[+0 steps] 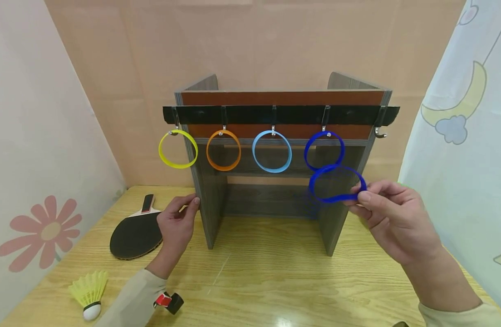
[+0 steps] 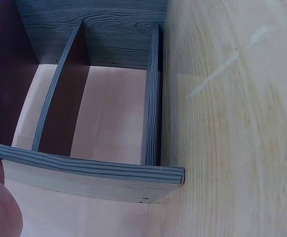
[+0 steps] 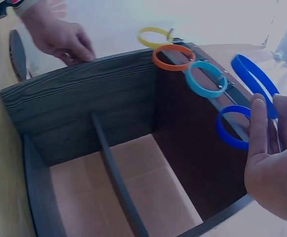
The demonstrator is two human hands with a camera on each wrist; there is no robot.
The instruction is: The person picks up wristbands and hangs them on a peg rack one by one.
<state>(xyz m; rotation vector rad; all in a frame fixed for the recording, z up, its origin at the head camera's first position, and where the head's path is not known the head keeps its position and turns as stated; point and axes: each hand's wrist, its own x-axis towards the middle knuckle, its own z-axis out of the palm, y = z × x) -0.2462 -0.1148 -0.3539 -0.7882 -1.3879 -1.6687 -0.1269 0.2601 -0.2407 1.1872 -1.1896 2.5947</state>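
My right hand [image 1: 401, 222] pinches a dark blue silicone wristband [image 1: 340, 198] between thumb and fingers. It is held in front of the shelf's right side, just below another dark blue wristband [image 1: 343, 147] hanging from a hook. Yellow [image 1: 178, 166], orange [image 1: 223, 169] and light blue [image 1: 275, 170] wristbands hang from hooks farther left along a black strip [image 1: 250, 115]. At the strip's right end, a metal hook [image 1: 380, 134] shows its bare curve. My left hand [image 1: 179, 222] grips the front edge of the grey wooden shelf's left side panel [image 1: 205, 200].
On the table's left lie a black table tennis paddle [image 1: 134, 236] and a yellow shuttlecock [image 1: 89, 290]. The shelf stands on a wood-grain table [image 1: 271, 272] in front of a tan backdrop [image 1: 275, 45]. Patterned cloths hang at both sides.
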